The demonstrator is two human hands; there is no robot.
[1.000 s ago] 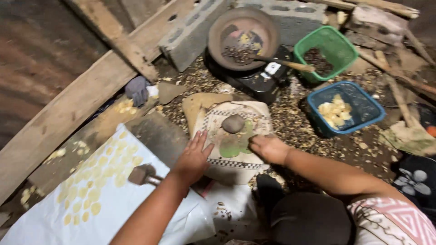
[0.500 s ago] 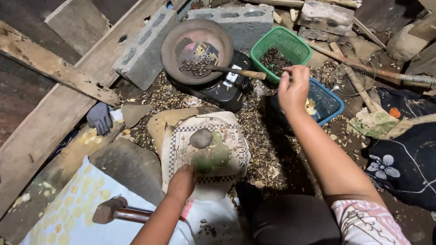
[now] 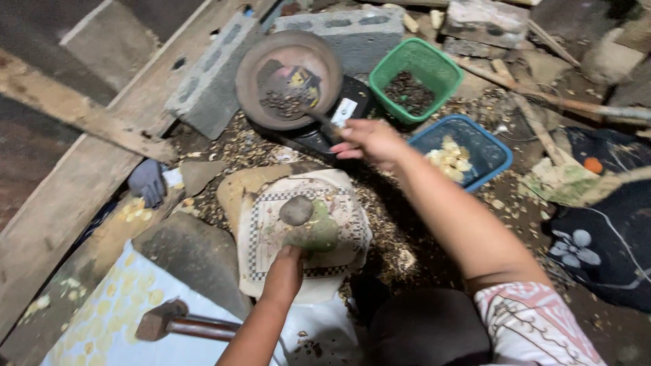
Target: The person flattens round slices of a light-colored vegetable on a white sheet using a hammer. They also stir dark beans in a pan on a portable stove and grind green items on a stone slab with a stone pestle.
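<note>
Working spot on a littered floor, seen from above.

Left hand (image 3: 285,271): rests with its fingers pressed on the near edge of a flat slab (image 3: 305,234) covered by a checker-bordered cloth, apparently to keep it steady. It clasps nothing; the fingers lie loosely curled. A rounded grey stone (image 3: 296,210) sits on the slab beside a flattened greenish patch (image 3: 315,234).

Right hand (image 3: 369,141): stretched forward between the round pan (image 3: 288,78) and the blue basket (image 3: 461,152), fingers partly extended toward the pan's spoon handle (image 3: 325,123). Whether it already grips the handle cannot be told.

Pan: stands on a dark stove (image 3: 319,129), holding dark roasted pieces (within arm's reach of the slab).

Blue basket: holds pale yellowish kernels. Green basket (image 3: 417,78) just behind it holds dark ones, so the two sorts are kept apart.

Hammer (image 3: 173,324): lies untouched on a yellow-patterned sheet (image 3: 102,318), near the left arm.

Surroundings: concrete blocks (image 3: 210,81), planks, husk fragments strewn about.
</note>
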